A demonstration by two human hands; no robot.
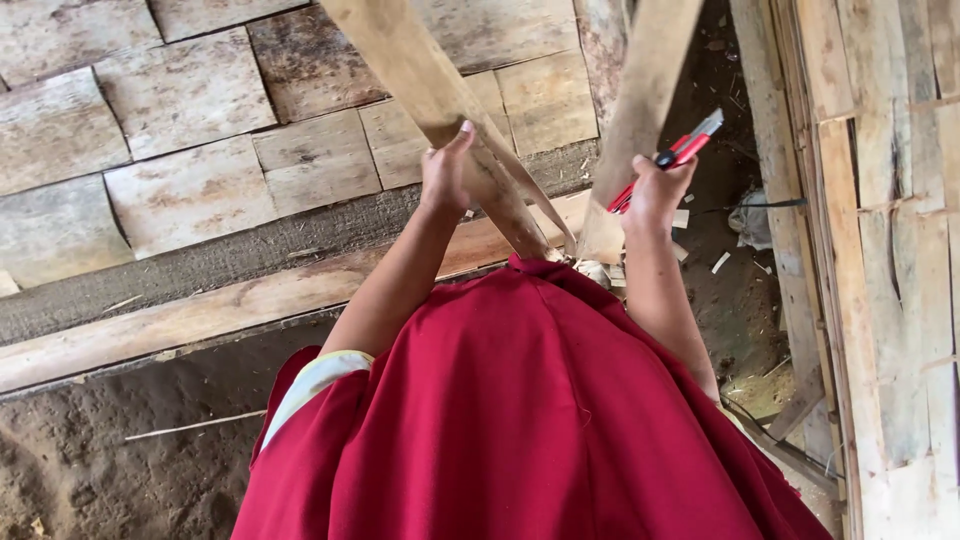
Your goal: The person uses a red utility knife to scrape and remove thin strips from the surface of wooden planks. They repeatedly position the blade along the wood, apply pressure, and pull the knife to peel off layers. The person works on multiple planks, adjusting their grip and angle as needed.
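A: In the head view, down past the red cloth (520,420), what do the hands hold?

B: The left hand (445,175) is wrapped round a slanted wooden plank (430,90), thumb sticking up. The right hand (655,190) is closed round a red utility knife (675,155), blade end pointing up and to the right, just beside a second plank (640,100).

A: How do you do this bit well?

B: I think you hold the wood tight so it does not wobble, and keep the blade away from the other hand and the body.

A: What is hard to see?

B: The planks' tops are cut off by the picture edge. Their bottoms hide behind the red cloth. I cannot tell if the blade touches wood. A long beam (200,315) lies on the dirt floor (120,470), and a board wall (900,250) stands at the right
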